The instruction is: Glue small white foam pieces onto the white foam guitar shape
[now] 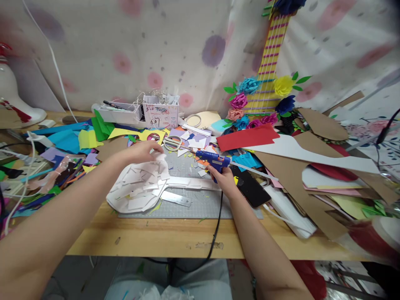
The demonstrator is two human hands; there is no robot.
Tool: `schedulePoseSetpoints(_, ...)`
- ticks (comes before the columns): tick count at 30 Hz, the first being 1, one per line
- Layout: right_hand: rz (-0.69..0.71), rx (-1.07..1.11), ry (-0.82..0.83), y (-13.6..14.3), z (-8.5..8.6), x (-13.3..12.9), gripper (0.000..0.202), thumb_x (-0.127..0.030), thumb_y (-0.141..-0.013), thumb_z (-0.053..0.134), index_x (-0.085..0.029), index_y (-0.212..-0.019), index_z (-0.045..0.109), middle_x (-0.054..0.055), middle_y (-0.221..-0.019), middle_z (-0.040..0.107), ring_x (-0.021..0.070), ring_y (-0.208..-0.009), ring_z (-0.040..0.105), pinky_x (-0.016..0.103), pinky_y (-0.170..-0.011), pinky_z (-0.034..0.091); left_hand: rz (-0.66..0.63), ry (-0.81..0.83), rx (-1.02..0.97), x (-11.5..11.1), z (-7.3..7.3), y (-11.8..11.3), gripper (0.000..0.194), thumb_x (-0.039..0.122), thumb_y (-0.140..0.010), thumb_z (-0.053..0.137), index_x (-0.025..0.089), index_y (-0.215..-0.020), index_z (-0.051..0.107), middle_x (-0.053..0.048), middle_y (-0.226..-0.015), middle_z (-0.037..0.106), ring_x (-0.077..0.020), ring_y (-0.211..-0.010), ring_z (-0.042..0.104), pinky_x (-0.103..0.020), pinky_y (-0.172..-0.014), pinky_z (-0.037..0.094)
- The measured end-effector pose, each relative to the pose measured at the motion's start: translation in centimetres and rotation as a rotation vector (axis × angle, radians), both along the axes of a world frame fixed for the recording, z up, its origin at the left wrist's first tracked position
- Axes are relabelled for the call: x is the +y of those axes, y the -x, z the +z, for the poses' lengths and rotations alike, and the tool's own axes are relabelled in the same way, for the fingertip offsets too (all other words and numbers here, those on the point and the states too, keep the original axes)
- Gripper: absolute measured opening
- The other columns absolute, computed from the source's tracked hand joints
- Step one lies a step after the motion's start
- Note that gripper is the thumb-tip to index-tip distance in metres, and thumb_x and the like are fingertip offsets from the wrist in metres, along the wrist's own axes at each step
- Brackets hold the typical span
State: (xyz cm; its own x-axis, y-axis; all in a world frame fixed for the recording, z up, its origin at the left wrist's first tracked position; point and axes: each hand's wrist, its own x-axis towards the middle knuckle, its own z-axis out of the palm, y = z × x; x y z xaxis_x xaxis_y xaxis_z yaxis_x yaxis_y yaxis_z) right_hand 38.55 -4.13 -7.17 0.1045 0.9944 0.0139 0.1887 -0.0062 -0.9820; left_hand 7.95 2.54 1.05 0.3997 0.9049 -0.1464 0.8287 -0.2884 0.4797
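My right hand (223, 178) grips a blue hot glue gun (212, 159), its nozzle pointing left over the grey cutting mat (200, 204). My left hand (144, 151) presses down on a white guitar-shaped paper piece (137, 189) covered with small white paper scraps. Its fingers pinch a scrap at the top right edge. A white strip (190, 182) extends from the shape toward my right hand. The gun's black cord (218, 221) runs down over the table's front edge.
A metal ruler (176, 198) lies on the mat. A black phone (250, 187) sits right of my hand. Scissors (173, 143), coloured paper scraps, cardboard sheets (312, 196) and a paper guitar with flowers (268, 83) crowd the table. Small boxes (161, 110) stand at the back.
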Motion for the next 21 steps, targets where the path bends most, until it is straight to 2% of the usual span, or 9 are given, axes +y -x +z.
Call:
schedulePoseSetpoints(3, -0.011, -0.005, 0.0, 0.0, -0.2, 0.0, 0.046, -0.062, -0.059, 0.069, -0.017, -0.067, 0.062, -0.002, -0.048, 0.051, 0.0113, -0.047, 0.044, 0.027, -0.049, 0.034, -0.074, -0.018, 0.048, -0.1, -1.1, 0.0, 0.032, 0.022, -0.065, 0.064, 0.022, -0.096, 0.07, -0.006, -0.109, 0.067, -0.0234, -0.103, 0.058, -0.032, -0.09, 0.041)
schedulePoseSetpoints(5, -0.016, -0.007, 0.0, 0.0, -0.3, 0.0, 0.046, -0.062, -0.06, 0.069, -0.017, -0.068, 0.063, -0.002, -0.048, 0.051, 0.0112, -0.047, 0.044, 0.027, -0.049, 0.034, -0.04, 0.0, -0.018, -0.4, -1.4, -0.2, 0.031, 0.022, -0.065, 0.066, 0.021, -0.096, 0.07, -0.007, -0.11, 0.067, -0.0239, -0.105, 0.057, -0.033, -0.092, 0.041)
schedulePoseSetpoints(7, -0.008, -0.001, 0.001, 0.0, -0.3, 0.0, 0.045, -0.061, -0.06, 0.069, -0.017, -0.069, 0.063, -0.002, -0.048, 0.051, 0.0112, -0.047, 0.044, 0.027, -0.049, 0.034, 0.044, 0.063, -0.193, -0.8, -1.5, -0.5, 0.034, 0.024, -0.065, 0.069, 0.02, -0.098, 0.07, -0.007, -0.109, 0.067, -0.0233, -0.103, 0.058, -0.034, -0.092, 0.042)
schedulePoseSetpoints(10, 0.031, 0.011, -0.001, 0.3, -0.2, -0.3, 0.043, -0.059, -0.061, 0.068, -0.017, -0.07, 0.063, -0.002, -0.05, 0.051, 0.0109, -0.048, 0.043, 0.027, -0.049, 0.034, 0.188, 0.326, -0.626, -1.4, -1.9, -0.8, 0.034, 0.028, -0.07, 0.071, 0.018, -0.102, 0.068, -0.008, -0.105, 0.068, -0.0192, -0.095, 0.06, -0.034, -0.089, 0.045)
schedulePoseSetpoints(13, 0.103, 0.005, 0.005, 0.6, 0.0, -0.7, 0.041, -0.057, -0.063, 0.067, -0.017, -0.072, 0.063, -0.002, -0.053, 0.051, 0.0108, -0.049, 0.043, 0.027, -0.05, 0.035, 0.315, 0.673, -0.983, -2.2, -2.7, -1.4, 0.019, 0.027, -0.078, 0.067, 0.017, -0.094, 0.069, -0.008, -0.096, 0.068, -0.0156, -0.085, 0.062, -0.031, -0.083, 0.049)
schedulePoseSetpoints(16, 0.152, -0.031, -0.009, 1.1, 0.0, -1.0, 0.04, -0.055, -0.063, 0.067, -0.017, -0.075, 0.064, -0.001, -0.057, 0.053, 0.0125, -0.055, 0.046, 0.027, -0.053, 0.037, 0.398, 0.86, -1.112, -3.0, -3.5, -2.2, 0.012, 0.023, -0.084, 0.061, 0.015, -0.087, 0.069, -0.007, -0.086, 0.068, -0.0134, -0.077, 0.062, -0.026, -0.075, 0.05)
schedulePoseSetpoints(21, 0.236, -0.086, -0.058, 1.4, -0.2, -1.3, 0.038, -0.052, -0.068, 0.065, -0.018, -0.084, 0.067, 0.001, -0.063, 0.057, 0.0165, -0.065, 0.052, 0.029, -0.06, 0.041, 0.401, 0.967, -1.155, -3.5, -3.7, -3.4, 0.018, 0.023, -0.089, 0.054, 0.012, -0.085, 0.067, -0.007, -0.079, 0.066, -0.0113, -0.072, 0.06, -0.023, -0.072, 0.051)
